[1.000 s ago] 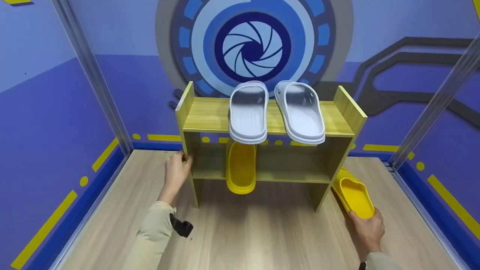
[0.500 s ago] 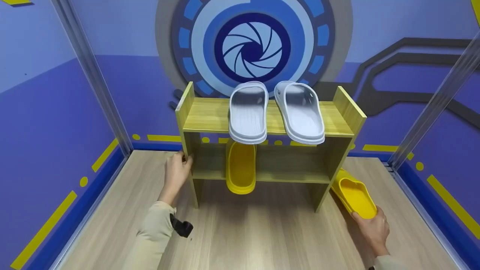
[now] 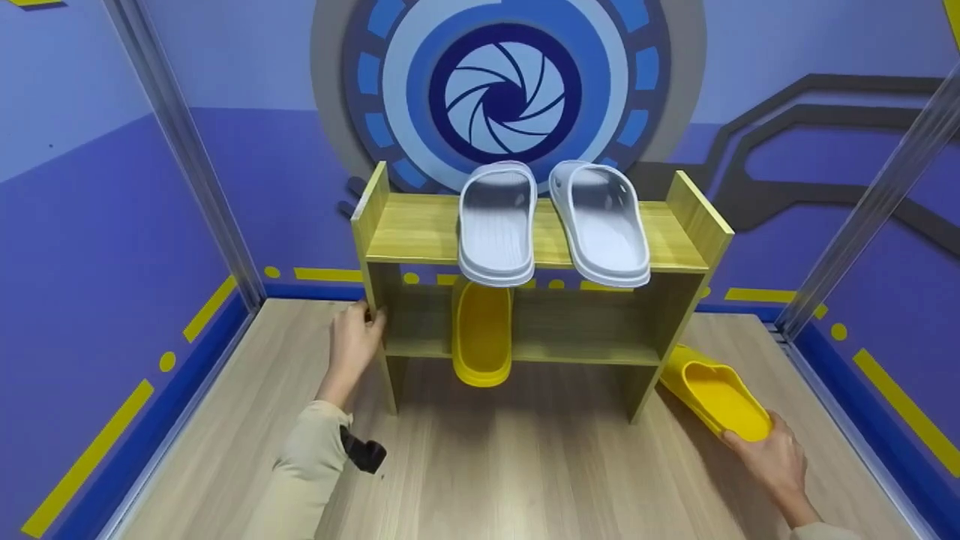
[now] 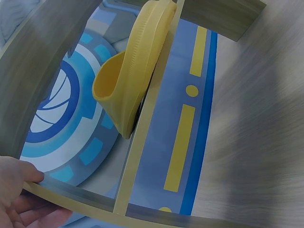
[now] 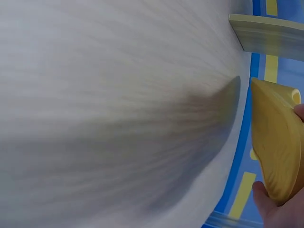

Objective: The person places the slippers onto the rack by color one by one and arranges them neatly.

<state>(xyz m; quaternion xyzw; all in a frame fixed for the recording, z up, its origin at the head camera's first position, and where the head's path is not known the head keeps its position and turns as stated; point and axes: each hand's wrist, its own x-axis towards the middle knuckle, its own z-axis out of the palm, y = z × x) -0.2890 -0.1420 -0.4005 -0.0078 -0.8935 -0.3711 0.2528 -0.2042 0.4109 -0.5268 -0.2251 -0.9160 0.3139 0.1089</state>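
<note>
A small wooden shoe rack (image 3: 427, 229) stands on the table. My left hand (image 3: 354, 337) grips its left side panel; in the left wrist view thumb (image 4: 29, 171) and fingers lie on either side of the board's edge. My right hand (image 3: 776, 454) holds a yellow clog (image 3: 724, 397) by its heel, right of the rack, toe pointing toward the rack's right leg. In the right wrist view the clog's sole (image 5: 275, 137) shows, with a shadow on the table. Another yellow clog (image 3: 482, 337) sits on the middle shelf, its heel jutting past the front edge.
Two light grey clogs, a left one (image 3: 496, 232) and a right one (image 3: 606, 229), sit on the top shelf with their heels over the front edge. A blue patterned wall (image 3: 262, 180) rises behind the wood-grain table (image 3: 525, 480). Metal posts (image 3: 180, 142) stand at the corners.
My right hand has moved right and slightly toward me with the yellow clog, which has turned a little more slanted. The left hand and the rack have stayed put.
</note>
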